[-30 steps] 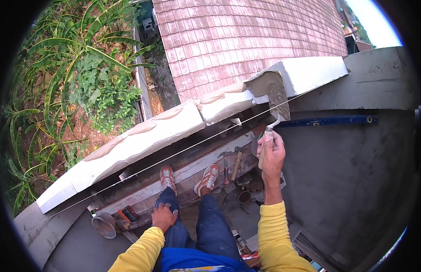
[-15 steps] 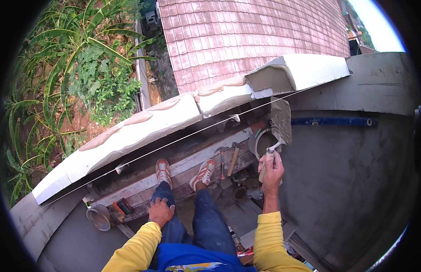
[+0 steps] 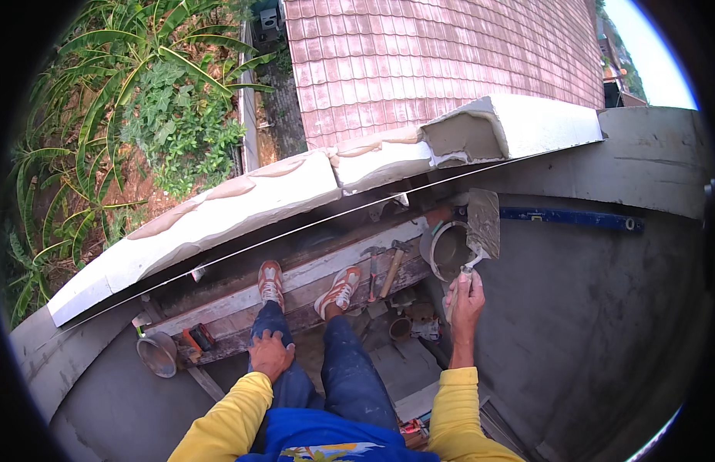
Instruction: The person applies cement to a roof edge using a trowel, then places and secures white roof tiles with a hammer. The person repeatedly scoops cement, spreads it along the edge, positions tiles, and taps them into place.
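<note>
Trowel (image 3: 482, 225) dropped lower than a moment before, blade now over the mortar bucket (image 3: 447, 248), away from the white block (image 3: 505, 127); gripped by the right hand (image 3: 465, 296), fingers closed round its handle. Left hand (image 3: 270, 354) rested flat, spread, on the left thigh as before.

An outdoor building site, high up on a wall under construction. White blocks (image 3: 242, 208) with wet mortar form the top course, a taut guide string (image 3: 311, 227) running along them. A mortar bucket (image 3: 448, 248), hammers (image 3: 384, 269) and a blue spirit level (image 3: 573, 219) lie on a plank scaffold (image 3: 296, 296). A tiled roof (image 3: 442, 61) and garden plants (image 3: 134, 115) lie far below.
</note>
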`<state>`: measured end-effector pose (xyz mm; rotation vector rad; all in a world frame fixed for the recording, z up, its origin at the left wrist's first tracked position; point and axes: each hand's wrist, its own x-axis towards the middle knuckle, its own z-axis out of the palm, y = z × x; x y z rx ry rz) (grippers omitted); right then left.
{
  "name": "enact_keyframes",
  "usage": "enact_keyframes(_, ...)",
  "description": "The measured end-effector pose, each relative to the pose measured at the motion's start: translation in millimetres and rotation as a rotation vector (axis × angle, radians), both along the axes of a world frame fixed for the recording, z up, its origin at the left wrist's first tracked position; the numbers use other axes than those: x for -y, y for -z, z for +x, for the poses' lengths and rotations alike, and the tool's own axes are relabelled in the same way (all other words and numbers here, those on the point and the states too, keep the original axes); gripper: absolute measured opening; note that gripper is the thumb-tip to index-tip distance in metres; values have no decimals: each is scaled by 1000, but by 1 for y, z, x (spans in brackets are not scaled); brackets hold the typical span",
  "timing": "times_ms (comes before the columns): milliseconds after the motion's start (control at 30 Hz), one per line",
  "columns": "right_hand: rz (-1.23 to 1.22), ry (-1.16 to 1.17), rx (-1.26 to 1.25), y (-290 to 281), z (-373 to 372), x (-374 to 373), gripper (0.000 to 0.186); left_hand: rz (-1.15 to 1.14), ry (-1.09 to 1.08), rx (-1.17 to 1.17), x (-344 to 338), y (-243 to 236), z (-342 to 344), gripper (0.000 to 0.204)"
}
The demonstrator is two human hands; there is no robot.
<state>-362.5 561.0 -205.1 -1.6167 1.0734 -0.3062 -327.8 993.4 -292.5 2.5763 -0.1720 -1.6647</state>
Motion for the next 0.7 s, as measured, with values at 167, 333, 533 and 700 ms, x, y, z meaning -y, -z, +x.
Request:
enact_keyframes(167,-151,-335,-42,-8,45,7,37,3,18,9,5,0,-5,60)
enact_keyframes(333,-114,-228,-10,8,50,38,41,12,57,31,17,0,-9,59)
enact_keyframes(533,-501,-31,-180,41,-33,36,38,22,70,30,28,-3,-22,58)
enact_keyframes(700,-1057,-420,-77,43,24,82,42,39,92,61,40,-1,-35,56)
